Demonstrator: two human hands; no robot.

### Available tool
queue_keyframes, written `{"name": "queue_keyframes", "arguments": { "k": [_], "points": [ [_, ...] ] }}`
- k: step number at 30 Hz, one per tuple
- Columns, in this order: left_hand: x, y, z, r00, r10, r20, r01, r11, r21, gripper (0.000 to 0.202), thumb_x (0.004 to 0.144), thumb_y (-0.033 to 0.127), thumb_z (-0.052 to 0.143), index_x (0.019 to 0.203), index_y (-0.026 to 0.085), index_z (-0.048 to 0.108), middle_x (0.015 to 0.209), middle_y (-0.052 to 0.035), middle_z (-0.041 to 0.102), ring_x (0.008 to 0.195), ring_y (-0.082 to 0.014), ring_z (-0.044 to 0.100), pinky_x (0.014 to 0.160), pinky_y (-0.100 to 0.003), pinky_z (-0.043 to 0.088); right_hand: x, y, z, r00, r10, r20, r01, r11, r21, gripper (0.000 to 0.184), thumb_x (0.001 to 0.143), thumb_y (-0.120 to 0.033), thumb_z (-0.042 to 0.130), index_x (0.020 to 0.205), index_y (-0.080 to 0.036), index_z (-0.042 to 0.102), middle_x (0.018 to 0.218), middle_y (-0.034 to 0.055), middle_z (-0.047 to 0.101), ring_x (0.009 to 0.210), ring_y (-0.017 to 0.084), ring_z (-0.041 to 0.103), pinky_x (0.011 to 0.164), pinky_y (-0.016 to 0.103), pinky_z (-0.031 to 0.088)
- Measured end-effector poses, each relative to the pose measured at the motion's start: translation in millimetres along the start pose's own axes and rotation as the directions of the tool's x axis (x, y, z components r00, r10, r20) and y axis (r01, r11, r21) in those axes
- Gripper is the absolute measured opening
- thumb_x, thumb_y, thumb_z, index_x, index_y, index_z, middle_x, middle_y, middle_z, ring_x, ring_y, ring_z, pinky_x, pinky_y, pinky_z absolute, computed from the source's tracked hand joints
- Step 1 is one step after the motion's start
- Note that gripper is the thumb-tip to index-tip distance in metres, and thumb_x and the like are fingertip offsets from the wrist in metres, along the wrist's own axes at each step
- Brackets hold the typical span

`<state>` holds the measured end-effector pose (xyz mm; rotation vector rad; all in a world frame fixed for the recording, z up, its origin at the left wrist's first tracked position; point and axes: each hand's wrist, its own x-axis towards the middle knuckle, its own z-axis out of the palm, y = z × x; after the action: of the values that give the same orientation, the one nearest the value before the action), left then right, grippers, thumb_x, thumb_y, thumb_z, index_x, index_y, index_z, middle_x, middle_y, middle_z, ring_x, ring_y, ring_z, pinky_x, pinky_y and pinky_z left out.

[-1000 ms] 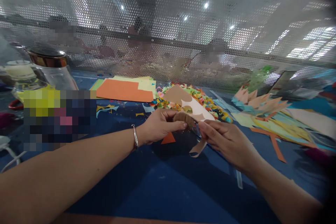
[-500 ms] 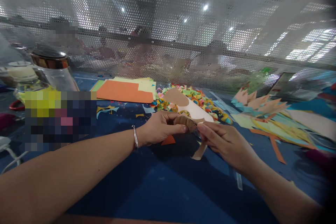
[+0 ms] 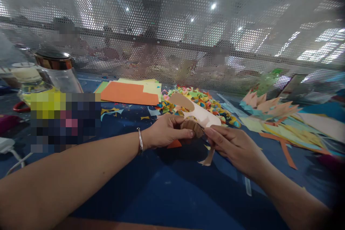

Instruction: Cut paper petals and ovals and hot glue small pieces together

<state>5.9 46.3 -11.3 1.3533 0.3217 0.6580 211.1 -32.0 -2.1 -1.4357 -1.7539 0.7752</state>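
Note:
My left hand (image 3: 168,130) is closed, thumb and fingers pinching a brown ridged paper piece (image 3: 191,125) with a curved edge. Close on its right, my right hand (image 3: 231,145) is closed around a thin dark pointed tool (image 3: 201,127). The tool's tip meets the paper's right edge; the fingers hide the rest, so I cannot tell its kind. Beneath the right fingers is a tan paper strip (image 3: 208,159); whether it hangs or lies there is unclear. Behind the hands lies a pale rolled paper sheet (image 3: 205,114). A small orange scrap (image 3: 175,144) shows under my left hand.
Beyond the hands spreads a pile of colourful paper bits (image 3: 198,95). Orange and yellow sheets (image 3: 129,92) lie behind on the left, near a clear jar (image 3: 63,79). Folded peach paper points (image 3: 269,104) stand on the right. A perforated metal screen (image 3: 172,43) closes the back.
A light tan flap above my right fingertips has gone from there, and the brown piece's ridged side shows more. The tan strip below has changed outline. Both hands stay nearly in place.

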Motion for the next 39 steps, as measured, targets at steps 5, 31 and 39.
{"name": "queue_keyframes", "arguments": {
  "k": [5, 31, 39],
  "points": [
    [0.6, -4.1, -0.9, 0.998, -0.025, -0.055, 0.025, 1.0, -0.012, 0.026, 0.068, 0.031, 0.086, 0.073, 0.012, 0.069, 0.071, 0.0011, 0.066, 0.062, -0.0079, 0.06, 0.067, -0.026, 0.051, 0.0, -1.9, 0.6, 1.0, -0.018, -0.004, 0.017, 1.0, -0.005, 0.052, 0.093, -0.064, 0.05, 0.063, -0.021, 0.049, 0.057, -0.0044, 0.035, 0.045, 0.008, 0.027, 0.037, 0.023, 0.021],
    [-1.0, -3.2, -7.2, 0.998, -0.051, 0.032, 0.042, 0.974, 0.223, 0.038, 0.073, 0.049, 0.08, 0.081, 0.013, 0.073, 0.073, -0.0034, 0.066, 0.064, -0.01, 0.055, 0.061, -0.023, 0.046, 0.2, -1.7, -1.2, 0.999, -0.035, 0.006, 0.035, 0.998, -0.053, 0.053, 0.093, -0.064, 0.05, 0.062, -0.021, 0.049, 0.057, -0.0032, 0.039, 0.046, 0.009, 0.03, 0.038, 0.023, 0.025],
    [-2.5, -2.1, -6.0, 0.996, -0.087, 0.025, 0.079, 0.969, 0.234, 0.036, 0.074, 0.047, 0.079, 0.079, 0.013, 0.071, 0.071, -0.002, 0.063, 0.061, -0.0086, 0.051, 0.058, -0.022, 0.041, -1.1, -2.1, -0.9, 0.999, -0.046, 0.008, 0.047, 0.997, -0.061, 0.052, 0.095, -0.062, 0.05, 0.064, -0.021, 0.049, 0.059, -0.0024, 0.041, 0.049, 0.009, 0.032, 0.04, 0.023, 0.026]
  ]
}}
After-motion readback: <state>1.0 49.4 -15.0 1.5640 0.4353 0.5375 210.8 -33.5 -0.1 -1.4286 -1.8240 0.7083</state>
